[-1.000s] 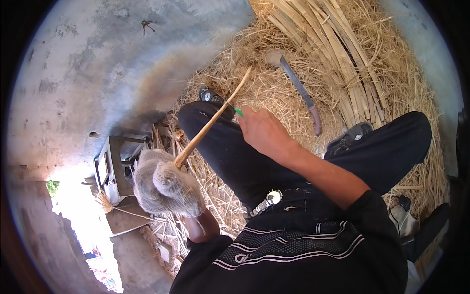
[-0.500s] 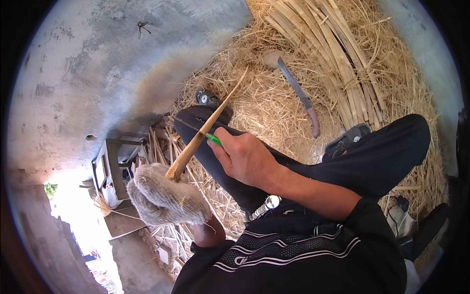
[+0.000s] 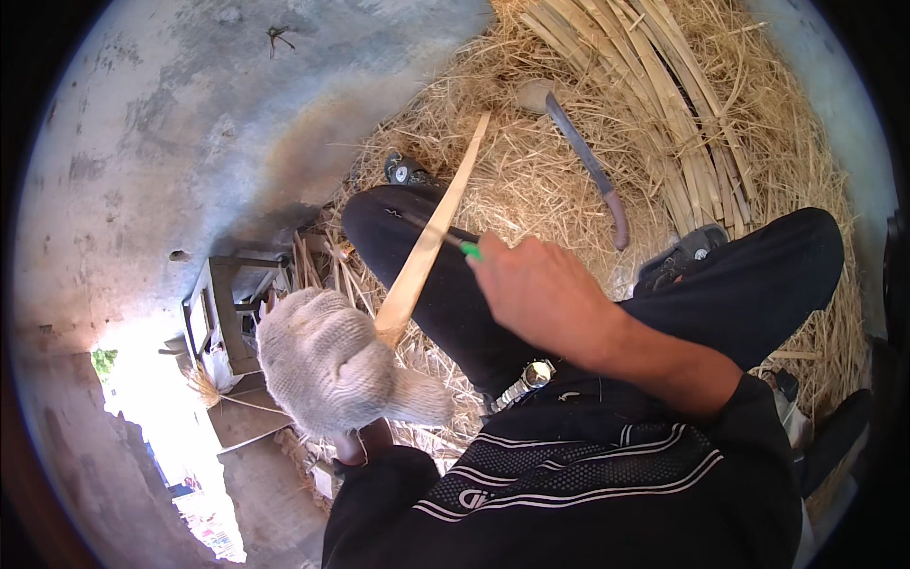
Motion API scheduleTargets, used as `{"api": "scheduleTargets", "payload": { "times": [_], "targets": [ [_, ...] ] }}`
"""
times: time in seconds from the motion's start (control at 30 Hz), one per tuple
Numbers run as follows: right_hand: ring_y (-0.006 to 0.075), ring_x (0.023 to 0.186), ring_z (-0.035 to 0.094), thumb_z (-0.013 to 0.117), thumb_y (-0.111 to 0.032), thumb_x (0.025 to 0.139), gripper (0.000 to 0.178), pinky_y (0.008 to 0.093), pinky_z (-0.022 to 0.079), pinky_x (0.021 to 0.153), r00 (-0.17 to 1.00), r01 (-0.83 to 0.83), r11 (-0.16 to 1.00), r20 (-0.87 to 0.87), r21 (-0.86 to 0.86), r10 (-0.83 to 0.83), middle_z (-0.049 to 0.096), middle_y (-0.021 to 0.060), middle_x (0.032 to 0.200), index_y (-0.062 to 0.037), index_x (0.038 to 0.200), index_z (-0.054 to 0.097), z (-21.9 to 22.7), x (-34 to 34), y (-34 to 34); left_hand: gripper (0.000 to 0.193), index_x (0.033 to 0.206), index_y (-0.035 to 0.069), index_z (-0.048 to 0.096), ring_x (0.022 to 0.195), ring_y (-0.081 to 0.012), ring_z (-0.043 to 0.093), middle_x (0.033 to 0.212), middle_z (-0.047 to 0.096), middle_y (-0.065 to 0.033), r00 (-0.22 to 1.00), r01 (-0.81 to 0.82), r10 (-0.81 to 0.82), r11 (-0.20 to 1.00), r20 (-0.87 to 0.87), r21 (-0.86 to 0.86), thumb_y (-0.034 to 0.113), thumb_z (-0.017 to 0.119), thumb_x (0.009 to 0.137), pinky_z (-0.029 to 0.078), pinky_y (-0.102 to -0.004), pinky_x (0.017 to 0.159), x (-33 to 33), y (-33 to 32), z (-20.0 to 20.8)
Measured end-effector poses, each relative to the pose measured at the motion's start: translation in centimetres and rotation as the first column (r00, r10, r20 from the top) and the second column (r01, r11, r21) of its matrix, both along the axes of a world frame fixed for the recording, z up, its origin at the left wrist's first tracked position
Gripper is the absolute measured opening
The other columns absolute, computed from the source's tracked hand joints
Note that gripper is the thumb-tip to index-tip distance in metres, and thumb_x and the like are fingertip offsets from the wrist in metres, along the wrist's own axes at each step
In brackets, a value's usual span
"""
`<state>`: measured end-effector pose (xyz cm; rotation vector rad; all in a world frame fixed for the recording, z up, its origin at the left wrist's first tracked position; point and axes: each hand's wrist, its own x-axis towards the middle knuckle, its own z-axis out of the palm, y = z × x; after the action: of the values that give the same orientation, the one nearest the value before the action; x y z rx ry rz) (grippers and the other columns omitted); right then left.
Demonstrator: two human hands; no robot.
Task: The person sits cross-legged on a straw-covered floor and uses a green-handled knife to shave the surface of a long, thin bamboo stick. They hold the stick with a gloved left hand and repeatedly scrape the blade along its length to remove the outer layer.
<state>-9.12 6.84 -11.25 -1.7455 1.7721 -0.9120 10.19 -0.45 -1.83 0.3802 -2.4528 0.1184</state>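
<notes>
My left hand [image 3: 327, 365], in a thick grey knitted glove, is closed round the lower end of a long, pale bamboo strip [image 3: 414, 270]. The strip slants up and away over my thigh, its far end narrowing above the straw. My right hand [image 3: 545, 296], bare, grips a small knife [image 3: 469, 249] by its green handle. Its thin, blurred blade crosses the strip near the middle, though I cannot tell whether it is cutting in. The fingertips inside the glove are hidden.
A machete [image 3: 583, 152] with a brown handle lies on the straw [image 3: 531, 190] beyond my legs. Long split bamboo strips [image 3: 673, 123] are piled at the far right. A wooden stool-like frame [image 3: 223, 313] stands left by the wall [image 3: 190, 142]. A metal-band watch [image 3: 536, 376] is at my lap.
My gloved left hand has rolled over and shifted right, turning the strip's paler face up. My right hand with the knife has moved right and slightly nearer.
</notes>
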Motion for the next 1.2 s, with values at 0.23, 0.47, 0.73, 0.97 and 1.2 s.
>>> {"api": "scheduleTargets", "payload": {
  "times": [0.23,0.47,0.73,0.97,1.2],
  "targets": [
    [0.0391,0.052,0.062,0.055,-0.025,0.098,0.025,0.0439,0.05,0.044,0.999,0.024,0.998,0.049,-0.064,-0.021,0.056,0.0206,0.054,-0.0003,0.09,0.054,-0.6,0.5,0.5,0.029,0.061,0.006,0.054,0.053,-0.0276,0.056,0.057,0.052,-0.01,0.997,-0.056,0.065,0.981,-0.04,0.188,0.031,0.057,0.047,0.042,-0.0367,0.05,-1.3,-0.3,0.4],
    [0.0412,0.052,0.061,0.054,-0.024,0.098,0.027,0.047,0.049,0.046,0.961,0.006,0.985,0.274,-0.17,0.042,0.056,0.0229,0.054,0.0007,0.087,0.056,-0.1,1.4,0.6,0.044,0.073,0.008,0.058,0.064,-0.0298,0.062,0.068,0.059,-0.0096,0.993,-0.008,0.017,0.997,-0.115,0.079,0.05,0.069,0.073,0.055,-0.0469,0.065,-0.5,-0.2,-0.7],
    [0.0401,0.049,0.059,0.058,-0.021,0.095,0.022,0.0457,0.047,0.044,0.952,0.025,0.976,0.302,-0.218,0.043,0.055,0.0207,0.054,0.0001,0.088,0.053,-0.1,1.5,-0.8,0.039,0.073,0.005,0.061,0.069,-0.0309,0.065,0.069,0.062,-0.011,0.908,-0.132,0.135,0.991,-0.396,0.036,0.041,0.076,0.074,0.057,-0.0465,0.072,0.2,-0.1,-3.1],
    [0.0402,0.049,0.058,0.058,-0.019,0.095,0.021,0.0465,0.047,0.045,0.98,0.159,0.961,0.158,-0.228,-0.124,0.053,0.0198,0.052,-0.0016,0.085,0.051,-2.0,2.0,-4.0,0.037,0.073,0.002,0.06,0.067,-0.0266,0.061,0.071,0.061,-0.0104,0.899,-0.087,0.026,0.989,-0.436,-0.12,0.036,0.075,0.078,0.054,-0.0419,0.066,0.0,-2.6,-3.2],
    [0.0411,0.052,0.061,0.05,-0.025,0.1,0.029,0.0482,0.049,0.046,0.987,0.135,0.987,0.099,-0.089,-0.126,0.057,0.0217,0.055,0.0009,0.088,0.056,-3.5,1.1,-4.2,0.044,0.088,0.005,0.07,0.083,-0.0304,0.067,0.084,0.069,-0.0097,0.897,0.04,0.016,0.993,-0.442,0.115,0.027,0.084,0.052,0.054,-0.0446,0.084,1.3,-2.7,-3.7]
  ]
}}
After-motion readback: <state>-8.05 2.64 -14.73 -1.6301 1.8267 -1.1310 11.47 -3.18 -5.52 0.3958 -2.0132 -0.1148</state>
